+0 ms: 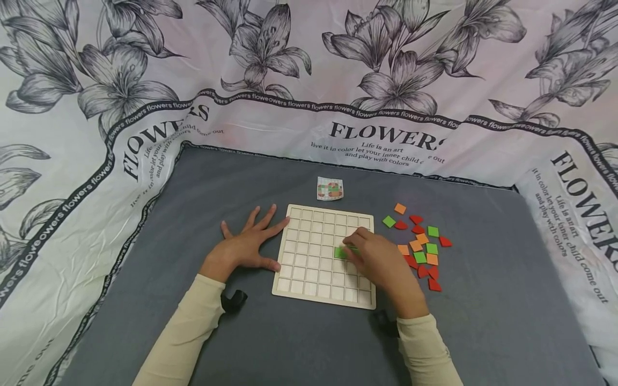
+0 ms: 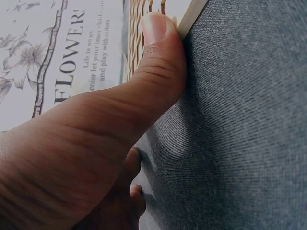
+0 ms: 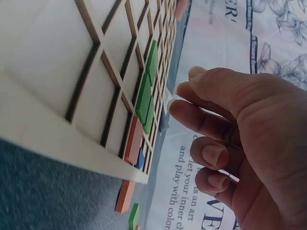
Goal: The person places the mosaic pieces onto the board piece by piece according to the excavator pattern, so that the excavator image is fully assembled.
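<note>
A pale wooden grid board lies on the grey cloth. My left hand is spread at its left side, thumb and a fingertip touching the edge; the left wrist view shows the thumb against the rim. My right hand is over the board's right part, fingers bent loosely, with nothing visible between thumb and fingertips in the right wrist view. Near those fingertips, green tiles sit in the grid beside an orange tile and a small blue piece. From above, the hand hides most of these.
Loose red, orange and green tiles lie scattered right of the board. A small pattern card rests beyond its far edge. Flower-printed cloth rises behind and at both sides of the grey surface.
</note>
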Motion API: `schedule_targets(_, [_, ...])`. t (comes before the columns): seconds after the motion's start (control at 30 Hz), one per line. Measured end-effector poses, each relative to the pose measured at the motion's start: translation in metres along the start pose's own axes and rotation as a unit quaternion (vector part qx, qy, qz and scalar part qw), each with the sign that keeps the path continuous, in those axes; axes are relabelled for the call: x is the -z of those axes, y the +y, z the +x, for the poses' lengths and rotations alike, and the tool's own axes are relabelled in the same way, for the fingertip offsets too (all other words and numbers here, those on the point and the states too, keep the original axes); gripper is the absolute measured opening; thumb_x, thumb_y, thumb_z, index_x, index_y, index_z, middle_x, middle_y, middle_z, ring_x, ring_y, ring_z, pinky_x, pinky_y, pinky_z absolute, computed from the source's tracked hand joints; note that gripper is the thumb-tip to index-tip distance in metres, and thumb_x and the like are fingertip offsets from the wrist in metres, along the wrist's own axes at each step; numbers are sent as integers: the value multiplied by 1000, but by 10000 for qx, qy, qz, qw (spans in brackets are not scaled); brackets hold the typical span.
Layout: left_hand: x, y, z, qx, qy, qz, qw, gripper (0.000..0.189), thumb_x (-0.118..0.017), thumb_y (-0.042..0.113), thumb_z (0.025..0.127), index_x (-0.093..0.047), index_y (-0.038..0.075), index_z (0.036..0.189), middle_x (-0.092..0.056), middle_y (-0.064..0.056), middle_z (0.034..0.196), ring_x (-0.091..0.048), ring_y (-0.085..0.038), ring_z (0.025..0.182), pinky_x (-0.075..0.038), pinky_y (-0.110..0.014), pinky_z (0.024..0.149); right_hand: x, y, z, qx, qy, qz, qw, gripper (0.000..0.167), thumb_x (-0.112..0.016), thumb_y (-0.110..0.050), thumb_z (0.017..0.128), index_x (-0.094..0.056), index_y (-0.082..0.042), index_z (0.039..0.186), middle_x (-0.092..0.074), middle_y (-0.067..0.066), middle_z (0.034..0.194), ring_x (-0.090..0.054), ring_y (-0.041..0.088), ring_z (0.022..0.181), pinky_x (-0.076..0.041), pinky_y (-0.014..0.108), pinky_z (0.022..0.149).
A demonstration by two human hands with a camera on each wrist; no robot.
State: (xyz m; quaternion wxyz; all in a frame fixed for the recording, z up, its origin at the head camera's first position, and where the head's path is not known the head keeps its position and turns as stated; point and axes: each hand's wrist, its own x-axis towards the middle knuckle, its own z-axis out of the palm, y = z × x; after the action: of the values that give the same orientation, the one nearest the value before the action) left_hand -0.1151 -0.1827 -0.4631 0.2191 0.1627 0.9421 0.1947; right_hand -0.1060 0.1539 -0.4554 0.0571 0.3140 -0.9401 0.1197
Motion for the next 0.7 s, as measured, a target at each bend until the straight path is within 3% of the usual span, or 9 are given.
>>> schedule_targets(0.37, [-2,-1,0,64,-45,23,10000,117,-85,64,79,-15,42,170,8,4,179,14,-36,163,10,-94,102,9,9,-6,-377,48,128,9992,20,-81,-19,96,-78,-8,112,-69,2,97,-65,14,74,-56,33,61])
schedule_targets(0.57, [-1,-1,0,34,5,47,10000,116,-85,64,80,-16,41,171,8,4,179,13,-36,163,10,-94,102,20,18,-6,-586,372,147,9975,19,-79,-17,97,-77,-6,112,-68,4,95,-55,12,63,-48,29,53])
schedule_targets(0.7, [-1,-1,1,-7,-15,45,10000,116,-84,65,80,-16,41,171,8,3,179,13,-37,163,9,-95,101,26,24,-7,-869,648,136,9940,20,-79,-16,97,-77,-5,113,-70,7,100,-58,14,63,-49,32,53])
